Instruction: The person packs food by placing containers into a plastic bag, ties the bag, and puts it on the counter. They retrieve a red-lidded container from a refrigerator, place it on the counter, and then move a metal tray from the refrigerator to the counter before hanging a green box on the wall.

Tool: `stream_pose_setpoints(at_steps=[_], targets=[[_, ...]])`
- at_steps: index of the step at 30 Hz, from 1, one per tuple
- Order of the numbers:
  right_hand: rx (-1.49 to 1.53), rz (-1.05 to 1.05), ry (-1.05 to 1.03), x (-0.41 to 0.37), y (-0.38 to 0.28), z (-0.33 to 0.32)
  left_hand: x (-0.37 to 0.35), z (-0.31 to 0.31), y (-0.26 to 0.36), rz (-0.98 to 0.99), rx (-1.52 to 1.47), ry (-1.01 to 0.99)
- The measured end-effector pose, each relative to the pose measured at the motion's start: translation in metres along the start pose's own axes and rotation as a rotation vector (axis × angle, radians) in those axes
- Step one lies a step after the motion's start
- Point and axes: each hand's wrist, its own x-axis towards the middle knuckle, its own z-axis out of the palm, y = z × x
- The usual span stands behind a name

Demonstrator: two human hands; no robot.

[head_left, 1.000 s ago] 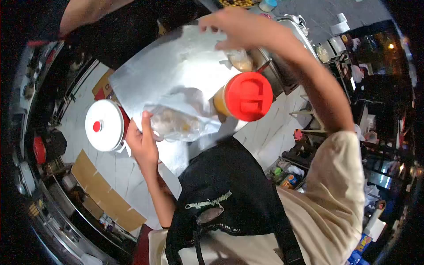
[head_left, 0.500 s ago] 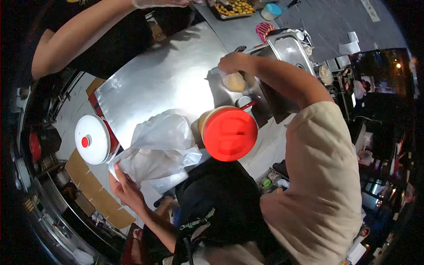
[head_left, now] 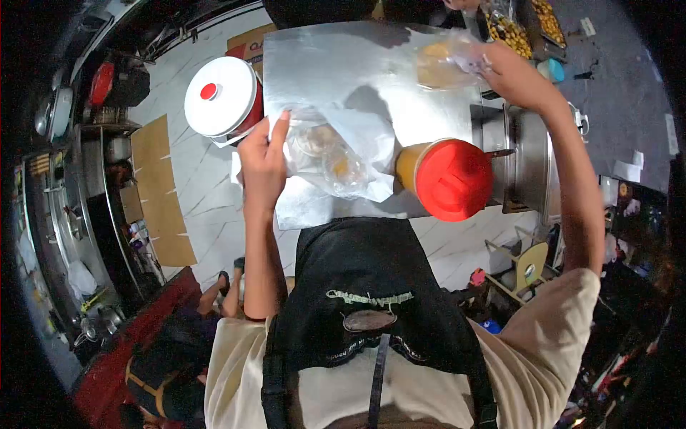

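Observation:
My left hand (head_left: 263, 163) pinches the rim of a white plastic bag (head_left: 371, 136) that lies open on the metal table (head_left: 307, 61). Inside the bag show a pale round item (head_left: 314, 139) and a clear wrapped packet (head_left: 344, 170) with something yellowish in it. At the table's far right, my right hand (head_left: 504, 71) grips a clear plastic bag with yellowish contents (head_left: 437, 66). A container with a red lid (head_left: 454, 179) stands to the right of the white bag.
A white-lidded red cooler (head_left: 221, 96) stands left of the table. Metal pans (head_left: 532, 157) are at the right. Trays of small yellow food (head_left: 509, 32) lie at the back right, near another person's hand (head_left: 463, 4). People sit at the lower left.
The view has turned and shifted. My right hand has moved from beside the metal pans to above the table's far right, bringing the clear bag. My left hand still holds the white bag, now open wider.

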Motion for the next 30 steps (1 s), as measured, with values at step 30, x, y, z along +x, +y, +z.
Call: stream_pose_setpoints(at_steps=[30], targets=[[0.419,-0.076,-0.149,0.053,-0.217,0.263,0.013,-0.019,0.000,0.328,0.172,-0.233]])
